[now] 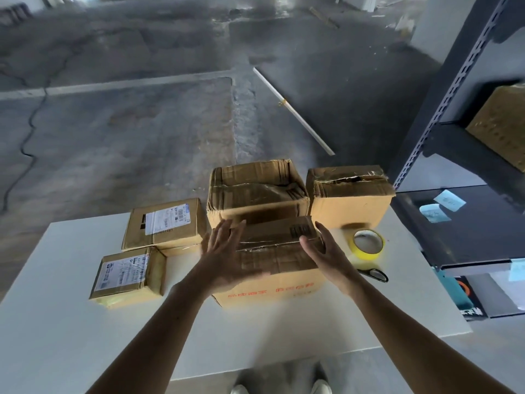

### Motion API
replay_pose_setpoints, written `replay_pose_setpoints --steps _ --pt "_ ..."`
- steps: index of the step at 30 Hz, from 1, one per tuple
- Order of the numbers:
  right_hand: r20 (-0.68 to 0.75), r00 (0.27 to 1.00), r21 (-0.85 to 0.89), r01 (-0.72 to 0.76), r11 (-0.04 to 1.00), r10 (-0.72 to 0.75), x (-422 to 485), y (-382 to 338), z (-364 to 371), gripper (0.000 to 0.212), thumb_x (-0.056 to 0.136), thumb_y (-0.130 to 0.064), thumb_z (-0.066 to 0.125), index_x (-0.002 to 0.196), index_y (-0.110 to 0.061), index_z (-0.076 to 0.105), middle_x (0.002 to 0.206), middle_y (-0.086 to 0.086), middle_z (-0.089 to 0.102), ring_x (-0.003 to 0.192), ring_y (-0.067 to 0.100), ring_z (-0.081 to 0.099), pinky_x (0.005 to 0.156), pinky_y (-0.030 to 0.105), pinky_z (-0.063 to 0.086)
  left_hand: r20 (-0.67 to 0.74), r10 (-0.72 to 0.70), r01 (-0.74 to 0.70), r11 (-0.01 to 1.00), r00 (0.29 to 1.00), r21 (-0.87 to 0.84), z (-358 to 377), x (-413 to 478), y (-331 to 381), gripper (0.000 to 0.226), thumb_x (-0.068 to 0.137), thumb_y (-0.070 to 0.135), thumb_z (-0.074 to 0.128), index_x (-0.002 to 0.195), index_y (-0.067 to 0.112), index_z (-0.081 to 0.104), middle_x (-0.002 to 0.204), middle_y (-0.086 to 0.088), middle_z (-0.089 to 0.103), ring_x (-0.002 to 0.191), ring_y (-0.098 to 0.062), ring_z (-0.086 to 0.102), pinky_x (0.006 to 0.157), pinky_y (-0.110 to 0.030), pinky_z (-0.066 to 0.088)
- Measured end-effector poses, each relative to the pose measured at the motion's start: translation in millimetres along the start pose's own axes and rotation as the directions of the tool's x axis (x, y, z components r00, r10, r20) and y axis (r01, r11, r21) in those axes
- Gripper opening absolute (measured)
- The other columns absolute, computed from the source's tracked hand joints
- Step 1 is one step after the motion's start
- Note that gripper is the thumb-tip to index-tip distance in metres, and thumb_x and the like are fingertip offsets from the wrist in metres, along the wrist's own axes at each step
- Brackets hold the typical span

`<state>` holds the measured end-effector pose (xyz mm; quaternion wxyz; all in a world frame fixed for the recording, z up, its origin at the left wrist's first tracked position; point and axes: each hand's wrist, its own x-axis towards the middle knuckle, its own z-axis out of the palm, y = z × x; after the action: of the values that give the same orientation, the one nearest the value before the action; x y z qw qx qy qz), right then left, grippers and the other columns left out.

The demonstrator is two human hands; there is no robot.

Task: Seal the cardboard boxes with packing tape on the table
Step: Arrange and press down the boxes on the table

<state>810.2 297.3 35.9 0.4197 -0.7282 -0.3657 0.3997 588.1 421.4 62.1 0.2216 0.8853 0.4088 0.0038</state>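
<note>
We've got the cardboard box (272,260) sitting mid-table (85,336), long axis running left to right, red-printed side facing us. The top's creased and scuffed, flaps folded down, seam running left-right, barcode at the far right corner. Our left hand (227,254) lies flat on top, fingers straight; our right hand (324,251), fingers also straight, rests against the right end. The yellow tape roll (366,255) and scissors (375,274) sit just right.

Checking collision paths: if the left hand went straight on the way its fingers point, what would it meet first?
Most likely the front wall of the tall worn box just behind the front box; the left hand aims its straight fingers at it. Gap unclear from this view.
</note>
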Motion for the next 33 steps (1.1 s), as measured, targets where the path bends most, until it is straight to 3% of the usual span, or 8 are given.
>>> replay_pose_setpoints --steps 2,6,11,14,16,18,21,33 --pt "0.041 0.999 0.023 0.001 1.0 -0.002 -0.8 -0.5 0.5 0.071 0.079 -0.066 0.063 0.135 -0.044 0.026 0.12 -0.017 0.055 0.101 0.002 0.056 0.084 0.028 0.05 0.086 0.074 -0.083 0.991 0.994 0.105 1.2 7.9 3.6 0.132 0.06 0.087 0.061 0.153 0.036 -0.019 0.159 0.003 -0.03 0.146 -0.025 -0.027 0.115 -0.053 -0.017" --pt "0.11 0.994 -0.049 0.023 0.999 -0.017 -1.6 3.2 -2.4 0.096 0.069 -0.066 0.076 0.145 -0.04 0.023 0.133 -0.013 0.055 0.119 0.012 0.056 0.095 0.038 0.054 0.238 0.115 -0.173 0.955 0.964 0.241 0.9 22.7 12.7 0.142 0.057 0.084 0.068 0.148 0.036 -0.029 0.148 0.003 -0.041 0.138 -0.022 -0.038 0.105 -0.047 -0.027" --pt "0.177 0.984 -0.095 0.047 0.994 -0.03 -6.8 -3.2 -9.3 0.105 0.08 -0.019 0.081 0.148 -0.028 0.001 0.117 -0.022 0.041 0.1 -0.007 0.048 0.072 -0.003 0.04 0.33 0.09 -0.193 0.937 0.94 0.292 2.6 38.2 15.9 0.148 0.054 0.083 0.071 0.147 0.034 -0.033 0.155 -0.005 -0.038 0.138 -0.025 -0.038 0.111 -0.053 -0.023" --pt "0.209 0.975 -0.151 0.11 0.982 -0.077 -6.5 -5.9 -11.3 0.108 0.075 0.0 0.081 0.138 -0.029 -0.002 0.118 -0.028 0.033 0.099 -0.025 0.043 0.08 -0.007 0.033 0.337 0.098 -0.205 0.933 0.936 0.297 5.6 40.7 13.5 0.144 0.058 0.081 0.071 0.147 0.034 -0.033 0.16 -0.008 -0.028 0.145 -0.028 -0.029 0.113 -0.052 -0.022" --pt "0.221 0.972 -0.224 0.127 0.966 -0.076 -1.7 -1.6 -9.8 0.125 0.07 -0.012 0.088 0.139 -0.041 -0.011 0.14 -0.017 0.032 0.123 -0.012 0.036 0.103 0.007 0.025 0.32 0.117 -0.217 0.929 0.94 0.299 7.3 41.7 11.7 0.141 0.061 0.078 0.071 0.147 0.034 -0.032 0.162 -0.009 -0.02 0.147 -0.03 -0.024 0.116 -0.053 -0.019" --pt "0.212 0.976 -0.344 0.125 0.93 -0.053 2.5 -2.2 -9.8 0.137 0.066 -0.031 0.092 0.144 -0.042 -0.02 0.161 -0.006 0.004 0.145 0.01 0.011 0.118 0.03 0.016 0.287 0.14 -0.226 0.928 0.948 0.295 8.6 41.8 10.3 0.136 0.063 0.076 0.069 0.148 0.035 -0.029 0.163 -0.009 -0.014 0.149 -0.03 -0.019 0.118 -0.053 -0.014" --pt "0.252 0.964 -0.501 0.204 0.841 -0.083 11.6 -1.4 -10.2 0.143 0.062 -0.052 0.089 0.148 -0.038 -0.024 0.16 -0.008 -0.028 0.149 0.017 -0.02 0.124 0.051 0.009 0.263 0.153 -0.232 0.924 0.953 0.303 7.9 39.1 9.6 0.13 0.068 0.072 0.069 0.151 0.034 -0.024 0.163 -0.007 -0.009 0.15 -0.028 -0.013 0.118 -0.05 -0.012" --pt "0.351 0.929 -0.678 0.337 0.653 -0.114 17.6 -17.1 -13.9 0.121 0.069 -0.061 0.08 0.156 -0.039 0.0 0.156 -0.023 -0.022 0.149 0.011 -0.009 0.12 0.042 0.021 0.265 0.194 -0.274 0.91 0.945 0.312 11.7 37.7 2.4 0.118 0.073 0.079 0.059 0.152 0.041 -0.02 0.164 -0.007 -0.011 0.15 -0.026 -0.014 0.12 -0.05 -0.01"
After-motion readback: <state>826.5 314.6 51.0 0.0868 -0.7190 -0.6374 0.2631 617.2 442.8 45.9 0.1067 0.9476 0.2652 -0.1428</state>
